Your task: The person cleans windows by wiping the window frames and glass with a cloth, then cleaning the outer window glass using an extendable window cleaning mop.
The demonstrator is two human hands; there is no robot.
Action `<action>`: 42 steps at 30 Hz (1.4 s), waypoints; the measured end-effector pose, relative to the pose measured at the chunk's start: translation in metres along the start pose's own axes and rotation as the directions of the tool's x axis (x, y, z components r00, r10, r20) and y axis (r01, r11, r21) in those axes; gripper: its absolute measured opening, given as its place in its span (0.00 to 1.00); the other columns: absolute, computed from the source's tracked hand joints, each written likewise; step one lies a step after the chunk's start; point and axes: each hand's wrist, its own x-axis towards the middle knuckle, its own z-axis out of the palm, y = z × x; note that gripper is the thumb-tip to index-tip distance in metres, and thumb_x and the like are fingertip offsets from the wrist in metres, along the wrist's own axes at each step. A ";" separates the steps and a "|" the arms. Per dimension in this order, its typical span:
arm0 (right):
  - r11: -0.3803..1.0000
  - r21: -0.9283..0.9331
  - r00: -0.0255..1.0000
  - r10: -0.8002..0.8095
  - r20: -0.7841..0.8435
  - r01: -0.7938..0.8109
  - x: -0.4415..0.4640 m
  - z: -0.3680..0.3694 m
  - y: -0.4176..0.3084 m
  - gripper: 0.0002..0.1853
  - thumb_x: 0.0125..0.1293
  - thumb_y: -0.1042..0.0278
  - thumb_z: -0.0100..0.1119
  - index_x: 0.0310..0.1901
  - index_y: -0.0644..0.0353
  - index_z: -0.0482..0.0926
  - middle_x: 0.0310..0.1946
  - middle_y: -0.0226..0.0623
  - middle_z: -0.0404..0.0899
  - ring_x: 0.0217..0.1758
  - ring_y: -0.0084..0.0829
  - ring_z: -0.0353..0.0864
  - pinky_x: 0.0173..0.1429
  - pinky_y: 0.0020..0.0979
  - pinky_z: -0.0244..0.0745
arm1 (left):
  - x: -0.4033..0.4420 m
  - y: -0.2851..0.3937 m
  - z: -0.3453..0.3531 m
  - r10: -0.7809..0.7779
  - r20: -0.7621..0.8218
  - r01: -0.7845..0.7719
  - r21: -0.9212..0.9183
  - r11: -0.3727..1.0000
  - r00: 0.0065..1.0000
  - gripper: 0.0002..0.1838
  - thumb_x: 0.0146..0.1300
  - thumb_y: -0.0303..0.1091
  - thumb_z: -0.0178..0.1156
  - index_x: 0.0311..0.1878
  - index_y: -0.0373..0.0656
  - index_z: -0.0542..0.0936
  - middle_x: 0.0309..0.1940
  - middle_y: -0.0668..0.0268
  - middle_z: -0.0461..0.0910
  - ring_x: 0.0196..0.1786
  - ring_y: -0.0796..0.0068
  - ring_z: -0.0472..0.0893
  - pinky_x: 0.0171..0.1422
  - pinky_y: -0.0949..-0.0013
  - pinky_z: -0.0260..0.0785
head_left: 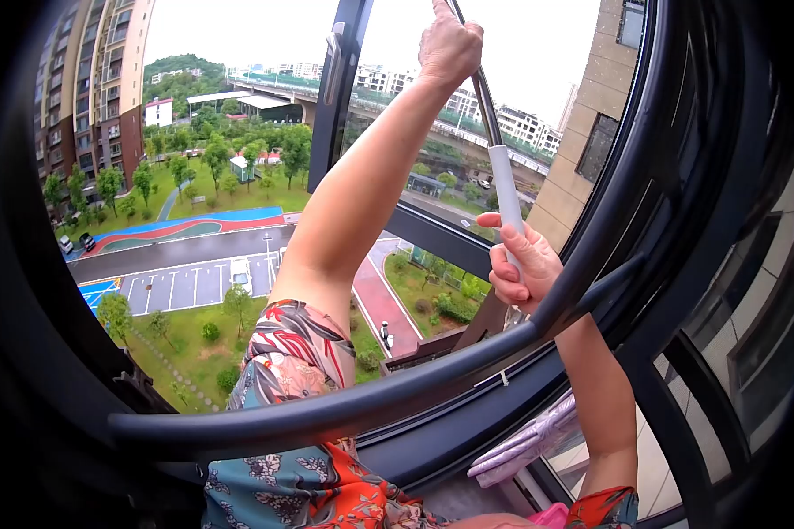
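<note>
A slim metal pole (485,106) with a light grey handle (505,181) slants up past the top edge, so its far end is out of view. High in the picture, my left hand (451,48) is closed around the metal shaft, its arm stretched out through the window opening. Lower down, my right hand (525,264) wraps the grey handle, with the index finger partly lifted. Behind the pole is an open window sash (450,236) with a dark frame and wet-looking glass. A silver window handle (333,55) sits on its left upright.
A dark curved rail (353,410) crosses in front of my body, below both arms. Purple-white folded fabric (525,441) lies by the sill. A tiled outer wall (573,141) stands at right. Far below are a parking lot (194,289), lawns and trees.
</note>
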 end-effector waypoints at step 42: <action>0.967 -0.170 0.982 0.190 -0.003 -0.188 0.029 -0.014 0.113 0.16 0.65 0.53 0.53 0.39 0.60 0.72 0.20 0.29 0.72 0.19 0.22 0.71 0.25 0.25 0.68 | -0.083 0.004 -0.001 -0.293 0.350 0.443 -0.506 0.741 0.890 0.33 0.65 0.28 0.43 0.70 0.49 0.41 0.23 0.62 0.71 0.16 0.80 0.67 0.15 0.74 0.62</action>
